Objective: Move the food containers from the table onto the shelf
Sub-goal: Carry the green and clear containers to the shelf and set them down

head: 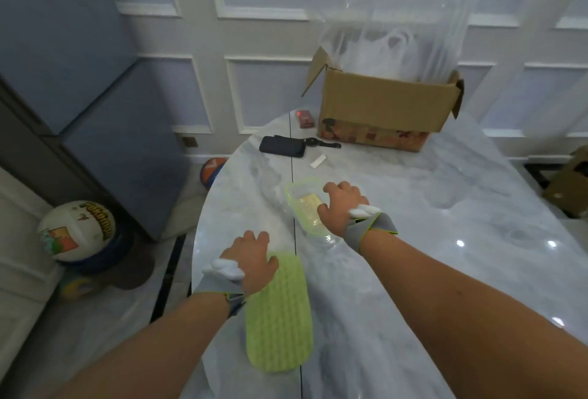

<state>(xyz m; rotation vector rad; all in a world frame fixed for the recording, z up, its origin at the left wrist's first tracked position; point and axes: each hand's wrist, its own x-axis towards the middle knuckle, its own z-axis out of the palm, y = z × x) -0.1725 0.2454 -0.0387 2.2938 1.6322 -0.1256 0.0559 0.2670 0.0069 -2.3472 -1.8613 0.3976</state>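
Now, right hand point(342, 207) spread on clear container point(305, 207), left hand point(251, 258) spread on green lid point(278, 316).

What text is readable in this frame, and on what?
"Pokémon": on the white ball on the floor left of the table, letters curved and tilted.
Cardboard box: reddish print along its lower edge, too blurred to read.
Small red box: no legible text.
Nothing else carries readable text.

One clear container point(307, 211), one green lid point(280, 312), one cardboard box point(381, 109), one black case point(281, 146), one watch point(321, 143), two hands
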